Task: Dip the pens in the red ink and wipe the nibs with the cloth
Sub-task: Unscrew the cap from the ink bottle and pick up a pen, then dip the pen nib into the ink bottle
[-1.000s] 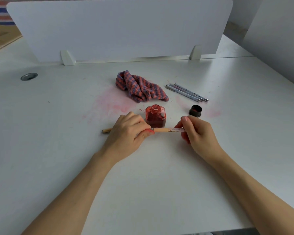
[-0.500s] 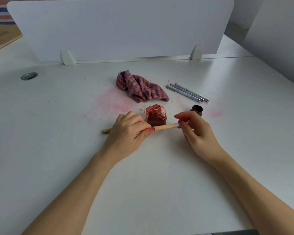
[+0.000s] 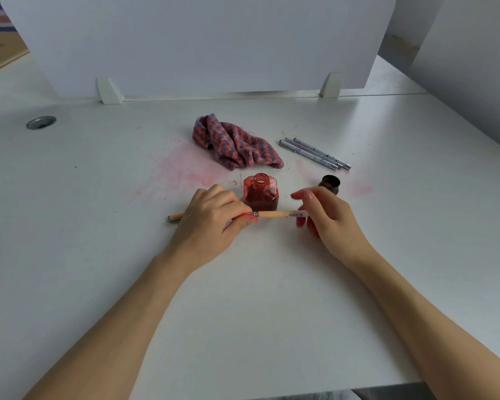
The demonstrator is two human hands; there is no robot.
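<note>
Just in front of the open red ink bottle a wooden pen lies level, gripped by the left hand with fingers curled round its middle. Beside the bottle's right, the right hand sits at the pen's pale end with fingers loosely spread; whether it touches the pen I cannot tell. Behind the bottle lies the striped cloth, with three grey pens to its right. Right of the bottle sits its dark cap.
</note>
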